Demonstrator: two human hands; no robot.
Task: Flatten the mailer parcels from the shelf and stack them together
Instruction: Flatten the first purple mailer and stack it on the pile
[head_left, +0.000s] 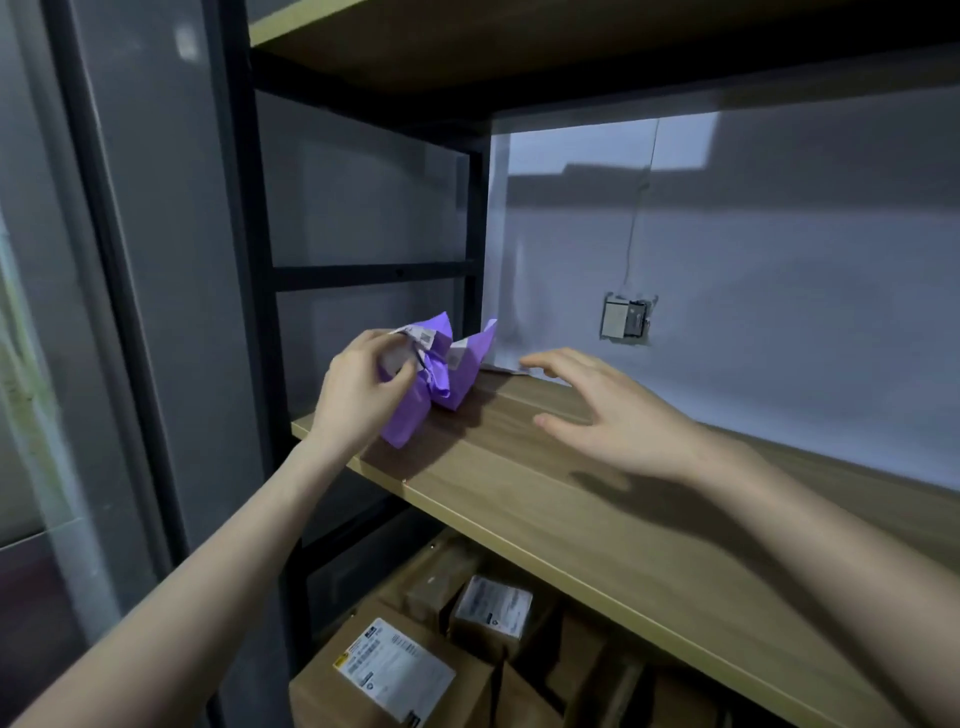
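Observation:
Crumpled purple mailer parcels (447, 371) with white labels lie at the left end of the wooden shelf (571, 499). They bunch together, and I cannot tell how many there are. My left hand (358, 387) grips the crumpled left part of the purple bundle near its label. My right hand (602, 410) hovers over the shelf just right of the bundle, fingers spread and straight, holding nothing. A flat white sheet (501, 368) lies at the back of the shelf, by my right fingertips.
The black metal rack post (254, 260) stands left of the parcels, with a grey wall panel beside it. Another wooden shelf (467, 36) hangs overhead. Cardboard boxes (395, 670) with labels fill the level below. A wall socket (626, 318) sits on the white back wall.

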